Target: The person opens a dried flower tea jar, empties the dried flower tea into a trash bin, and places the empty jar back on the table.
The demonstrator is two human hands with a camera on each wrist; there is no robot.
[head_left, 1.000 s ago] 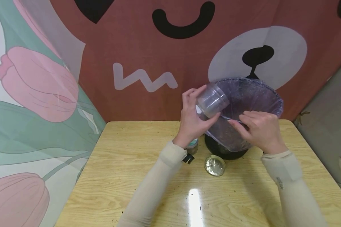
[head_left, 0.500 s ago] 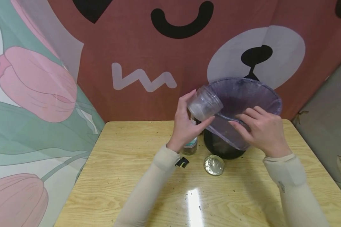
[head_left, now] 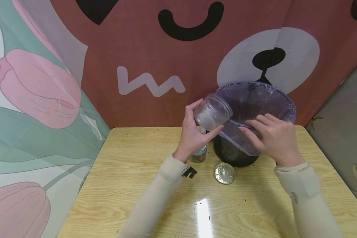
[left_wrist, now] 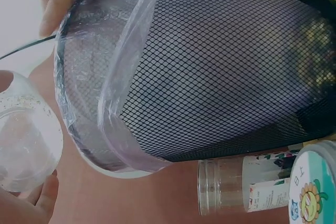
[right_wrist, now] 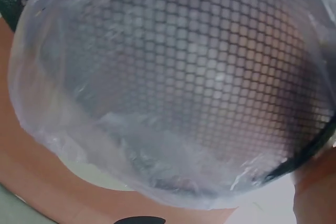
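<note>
My left hand (head_left: 193, 134) holds a clear plastic jar (head_left: 212, 112) tilted on its side, its mouth at the left rim of a black mesh waste bin (head_left: 233, 155). In the left wrist view small specks cling inside the jar (left_wrist: 31, 145), and I see no lid on it. A translucent purple bin liner (head_left: 256, 100) lines the bin and folds down over its rim. My right hand (head_left: 275, 138) pinches the near rim through the liner, thumb outside. The bin leans with its opening up and back. The liner-covered mesh fills the right wrist view.
A round gold-edged lid (head_left: 224, 173) lies on the wooden table (head_left: 137, 185) before the bin. Left of the bin stand a jar with a sunflower lid (left_wrist: 315, 187) and a clear jar with a label (left_wrist: 226, 187). Dark crumbs dot the tabletop; a printed cloth hangs behind.
My left hand has drawn the jar left and slightly down, away from the bin's opening, and the jar's mouth points less downward. My right hand stays on the rim.
</note>
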